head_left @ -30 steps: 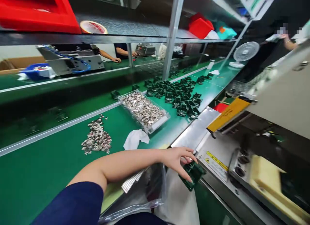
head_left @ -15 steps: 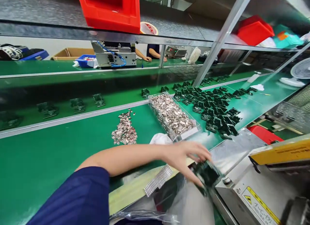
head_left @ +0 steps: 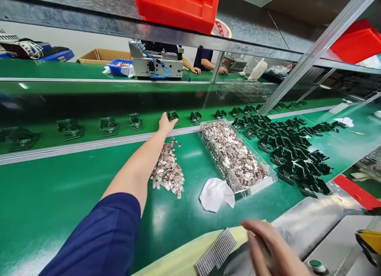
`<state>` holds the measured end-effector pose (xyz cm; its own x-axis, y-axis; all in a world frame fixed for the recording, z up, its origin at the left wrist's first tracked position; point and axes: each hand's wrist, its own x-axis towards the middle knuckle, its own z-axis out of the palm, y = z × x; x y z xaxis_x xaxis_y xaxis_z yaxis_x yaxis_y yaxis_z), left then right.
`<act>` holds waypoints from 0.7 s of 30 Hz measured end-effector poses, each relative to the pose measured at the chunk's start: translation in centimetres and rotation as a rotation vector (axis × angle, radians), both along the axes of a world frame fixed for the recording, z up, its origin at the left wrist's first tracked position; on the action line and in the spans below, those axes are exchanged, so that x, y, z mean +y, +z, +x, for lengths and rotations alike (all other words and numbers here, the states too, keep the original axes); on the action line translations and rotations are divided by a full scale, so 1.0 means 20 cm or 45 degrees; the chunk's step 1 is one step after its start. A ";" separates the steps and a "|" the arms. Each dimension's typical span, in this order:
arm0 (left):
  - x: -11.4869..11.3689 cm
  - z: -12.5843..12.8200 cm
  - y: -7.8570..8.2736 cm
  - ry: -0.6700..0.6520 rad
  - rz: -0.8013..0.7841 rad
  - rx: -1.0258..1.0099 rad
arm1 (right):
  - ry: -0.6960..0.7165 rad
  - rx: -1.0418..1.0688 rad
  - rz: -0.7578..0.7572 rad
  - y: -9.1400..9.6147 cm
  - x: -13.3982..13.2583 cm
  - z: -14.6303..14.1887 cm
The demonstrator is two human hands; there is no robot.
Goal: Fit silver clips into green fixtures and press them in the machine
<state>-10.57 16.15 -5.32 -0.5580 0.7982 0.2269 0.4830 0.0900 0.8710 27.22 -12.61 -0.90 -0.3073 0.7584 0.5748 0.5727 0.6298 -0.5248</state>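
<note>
At the belt: your left hand (head_left: 166, 124) is stretched far forward, and its fingers (head_left: 167, 118) touch one dark green part (head_left: 173, 115) that sits on the belt (head_left: 44, 109). I cannot tell whether they grip it or have let go.
Change: half a second ago this hand held such a part low down, beside the machine (head_left: 336, 244) at your right. Now the arm and the part are out at the belt, so I judge that the part is joining the row there.
Right hand: your right hand (head_left: 272, 248) is low at the near edge and blurred, with the fingers spread and loose. Nothing is seen in them.
Row on the belt: four parts to the left of your hand, one at it, and at least three to the right.
Worktop (head_left: 59, 188): one clear tray (head_left: 269, 181) of metal pieces, one loose heap (head_left: 168, 173), one white cloth (head_left: 216, 193), and one strip of pins (head_left: 216, 253). The dark pile (head_left: 297, 149) beyond the tray has too many parts to count.
Shelf: two red bins (head_left: 178, 6).
Far side: the forearms (head_left: 190, 68) of two other people.
</note>
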 end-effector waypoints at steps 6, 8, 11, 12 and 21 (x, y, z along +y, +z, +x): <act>-0.44 -0.28 -0.14 0.108 0.111 0.148 | 0.212 -0.158 -0.435 0.01 0.49 -0.62; -0.58 -0.43 -0.15 0.231 0.107 0.178 | 0.074 -0.260 -0.621 -0.03 0.68 -0.80; -0.65 -0.56 -0.16 0.335 0.079 0.188 | -0.006 -0.327 -0.695 -0.09 0.89 -1.02; -0.65 -0.57 -0.15 0.347 0.058 0.194 | -0.030 -0.352 -0.718 -0.11 0.94 -1.07; -0.53 -0.57 -0.06 0.302 -0.410 0.276 | -0.068 -0.481 -0.720 -0.17 0.97 -1.15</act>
